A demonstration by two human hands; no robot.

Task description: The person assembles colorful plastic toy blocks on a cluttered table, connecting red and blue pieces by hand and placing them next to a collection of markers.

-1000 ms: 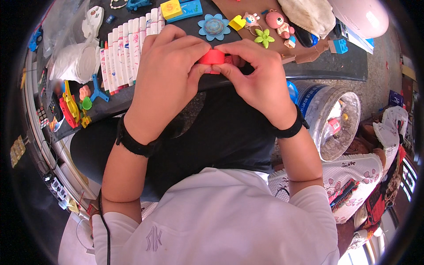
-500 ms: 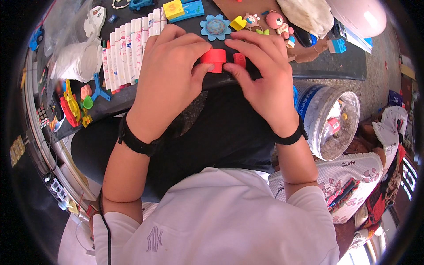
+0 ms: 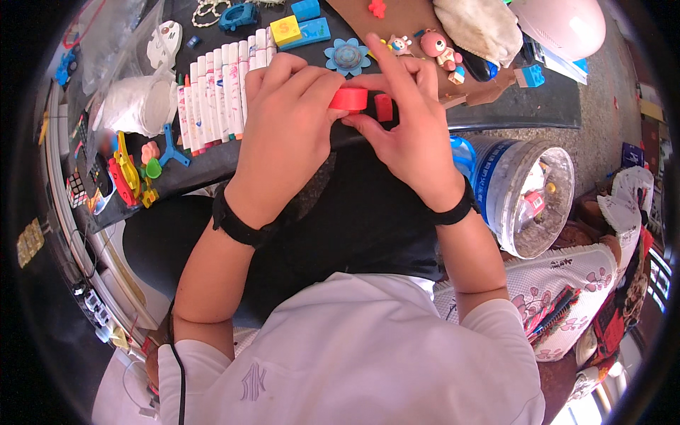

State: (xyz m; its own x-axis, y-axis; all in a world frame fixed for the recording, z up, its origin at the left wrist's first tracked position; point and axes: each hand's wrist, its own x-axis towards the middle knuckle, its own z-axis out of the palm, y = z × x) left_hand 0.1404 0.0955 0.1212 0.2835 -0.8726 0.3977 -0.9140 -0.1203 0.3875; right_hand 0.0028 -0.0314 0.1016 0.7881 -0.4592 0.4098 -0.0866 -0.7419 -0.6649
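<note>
A smooth red toy piece (image 3: 349, 99) with a rounded side is held just over the table's near edge. My left hand (image 3: 290, 117) is closed on its left end, thumb and fingers pinching it. From the other side, my right hand (image 3: 414, 131) has its thumb at the lower edge of the piece and a finger at the upper edge, while another finger points up and away. A smaller red block (image 3: 383, 108) shows in the gap between my right thumb and fingers. Just beyond the hands sits a blue flower-shaped toy (image 3: 347, 57).
White markers (image 3: 219, 92) lie in a row left of my hands. Yellow and blue blocks (image 3: 285, 31) and a pink bear figure (image 3: 438, 48) are farther back. A blue three-armed piece (image 3: 172, 150) lies at left. Below the table's right side stands a clear bucket (image 3: 535, 205).
The red piece has turned, its lower part now mostly hidden. My right hand has moved in against it and one finger has lifted. The whole view has shifted slightly.
</note>
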